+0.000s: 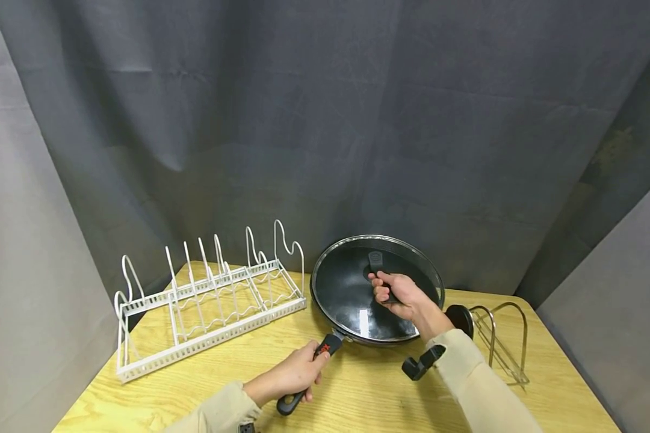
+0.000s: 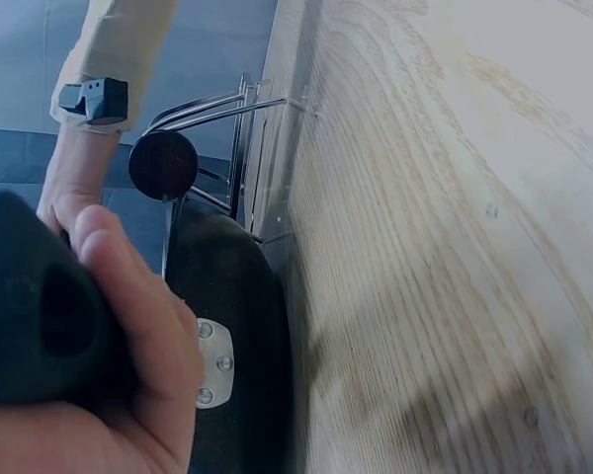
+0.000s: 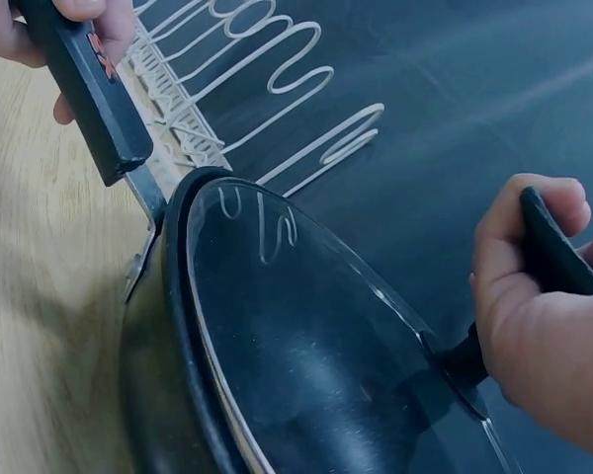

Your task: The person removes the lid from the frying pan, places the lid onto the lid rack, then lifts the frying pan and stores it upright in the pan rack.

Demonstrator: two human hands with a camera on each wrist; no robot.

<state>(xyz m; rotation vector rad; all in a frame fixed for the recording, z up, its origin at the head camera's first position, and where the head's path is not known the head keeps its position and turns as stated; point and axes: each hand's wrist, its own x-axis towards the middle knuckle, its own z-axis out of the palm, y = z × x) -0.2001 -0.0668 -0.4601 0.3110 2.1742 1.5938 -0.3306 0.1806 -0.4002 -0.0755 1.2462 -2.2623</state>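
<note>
A black wok [image 3: 148, 375] stands on the table with a clear glass lid [image 1: 364, 322] over its rim. My left hand [image 1: 295, 374] grips the wok's long black handle [image 1: 328, 344], fingers wrapped beneath and thumb on top. In the right wrist view this handle [image 3: 89, 89] shows a red mark. My right hand [image 1: 403, 294] holds the black upright handle [image 1: 376, 261] at the lid's centre, its fingers curled round the grip. Seen from the left wrist, a metal plate with rivets [image 2: 215, 363] fixes the long handle to the wok's side.
At left a white wire rack [image 1: 211, 340] with upright dividers stands on the wooden table [image 1: 379, 391]. A metal wire stand [image 1: 520, 343] sits at right, near a dark round piece [image 1: 459, 319]. Behind the wok hangs a grey curtain [image 1: 325, 132].
</note>
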